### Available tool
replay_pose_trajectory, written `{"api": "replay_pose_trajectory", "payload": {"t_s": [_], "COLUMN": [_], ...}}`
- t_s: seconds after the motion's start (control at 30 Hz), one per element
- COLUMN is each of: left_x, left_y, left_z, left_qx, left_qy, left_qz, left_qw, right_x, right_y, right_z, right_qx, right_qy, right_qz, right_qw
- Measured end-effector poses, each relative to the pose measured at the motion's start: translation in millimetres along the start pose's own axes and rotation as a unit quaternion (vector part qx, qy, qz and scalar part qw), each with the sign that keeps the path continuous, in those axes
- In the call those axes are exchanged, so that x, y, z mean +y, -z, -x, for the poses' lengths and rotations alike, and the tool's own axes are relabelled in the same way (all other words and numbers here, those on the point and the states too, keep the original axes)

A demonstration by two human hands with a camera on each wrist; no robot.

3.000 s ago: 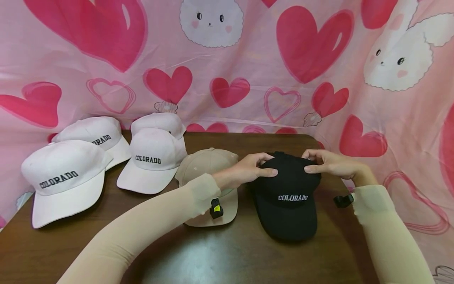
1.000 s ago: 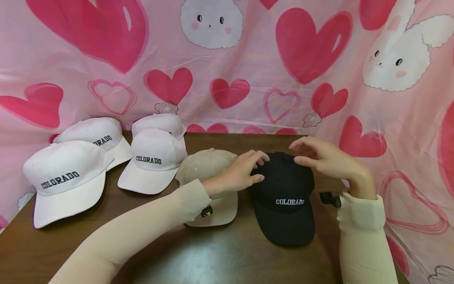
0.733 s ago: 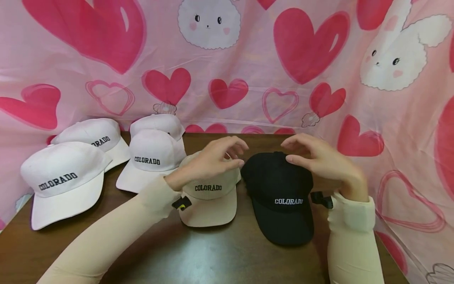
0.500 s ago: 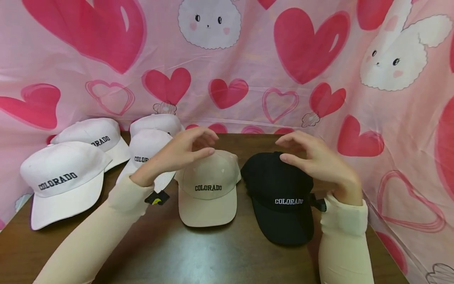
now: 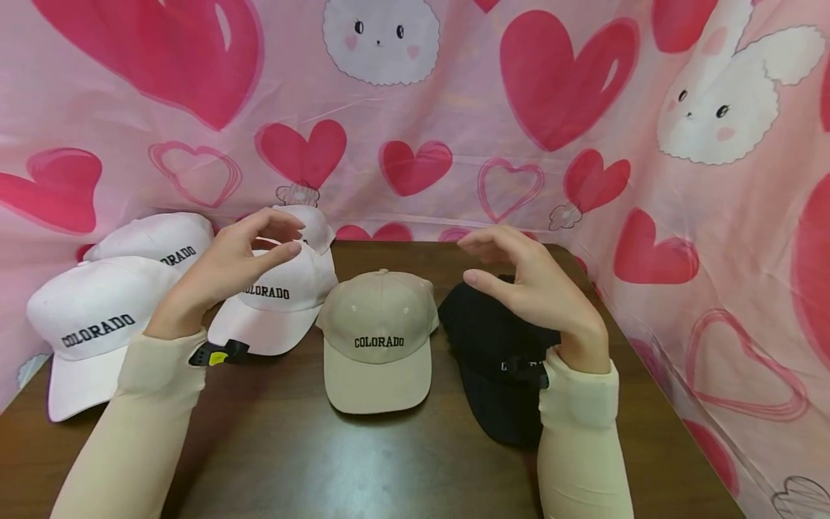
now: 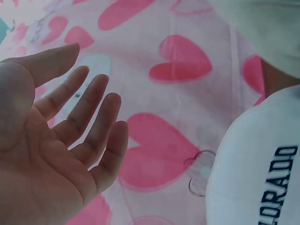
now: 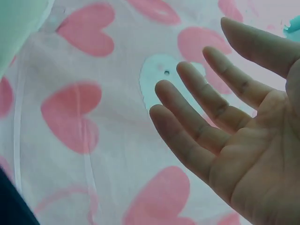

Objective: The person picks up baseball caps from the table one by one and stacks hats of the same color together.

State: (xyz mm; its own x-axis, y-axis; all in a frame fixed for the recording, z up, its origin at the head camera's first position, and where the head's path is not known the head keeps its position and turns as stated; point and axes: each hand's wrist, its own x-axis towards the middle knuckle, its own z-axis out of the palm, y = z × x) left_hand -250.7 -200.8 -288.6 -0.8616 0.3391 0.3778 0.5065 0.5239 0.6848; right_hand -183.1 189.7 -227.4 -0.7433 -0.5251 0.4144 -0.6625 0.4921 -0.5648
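Note:
My left hand (image 5: 236,259) is raised in front of the white caps in the head view, fingers relaxed and holding nothing. It overlaps a white COLORADO cap (image 5: 279,324); the left wrist view shows its palm (image 6: 47,159) with part of a white cap (image 6: 253,168) at the right. My right hand (image 5: 528,281) hovers over the black cap (image 5: 480,324), its fingers loosely extended with nothing in them. The right wrist hides part of the black cap's lettering. Between the hands, a beige COLORADO cap (image 5: 379,317) sits on the table, brim toward me.
Two more white caps stand at the left, one in front (image 5: 97,310) and one behind it (image 5: 155,238). Another white cap (image 5: 314,227) is partly hidden at the back. The brown table (image 5: 363,468) meets a pink heart-print cloth (image 5: 415,202) behind and at the right.
Both hands were on the black cap and have let go of it. The left hand has swung left past the beige cap to the white ones; the right has lifted and drifted left.

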Motion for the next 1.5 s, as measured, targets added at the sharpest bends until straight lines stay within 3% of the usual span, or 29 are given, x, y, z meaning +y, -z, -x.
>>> {"api": "replay_pose_trajectory", "payload": {"t_s": [0.13,0.37,0.57,0.87,1.1,1.27,1.5], "left_x": [-16.6,-39.6,-63.3,-98.7,-129.1,-141.1,-148.7], "left_y": [10.9,25.0,30.7,28.6,24.2,21.3,17.9], "left_z": [-0.2,-3.2,-0.8,-0.4,1.5,2.9,6.6], "left_qx": [-0.004,0.022,0.032,0.019,0.001,-0.023,-0.045], "left_qy": [0.02,0.037,0.082,0.135,0.167,0.182,0.193], "left_qz": [-0.015,0.016,0.017,0.01,0.042,0.058,0.044], "left_qw": [0.9997,0.999,0.996,0.9906,0.985,0.9814,0.9791], "right_x": [-3.5,-6.1,27.8,34.9,32.6,33.6,34.0], "right_y": [-12.3,-38.6,-72.9,-94.7,-107.7,-116.2,-121.5], "right_z": [-10.0,-28.3,-46.8,-55.1,-58.4,-59.6,-61.0], "right_qx": [0.012,0.036,0.024,0.021,0.007,-0.009,-0.019], "right_qy": [0.012,0.022,0.052,0.043,0.041,0.047,0.047], "right_qz": [-0.023,-0.016,0.004,0.004,0.001,0.009,0.012], "right_qw": [1.0,0.999,0.998,0.999,0.999,0.999,0.999]}}
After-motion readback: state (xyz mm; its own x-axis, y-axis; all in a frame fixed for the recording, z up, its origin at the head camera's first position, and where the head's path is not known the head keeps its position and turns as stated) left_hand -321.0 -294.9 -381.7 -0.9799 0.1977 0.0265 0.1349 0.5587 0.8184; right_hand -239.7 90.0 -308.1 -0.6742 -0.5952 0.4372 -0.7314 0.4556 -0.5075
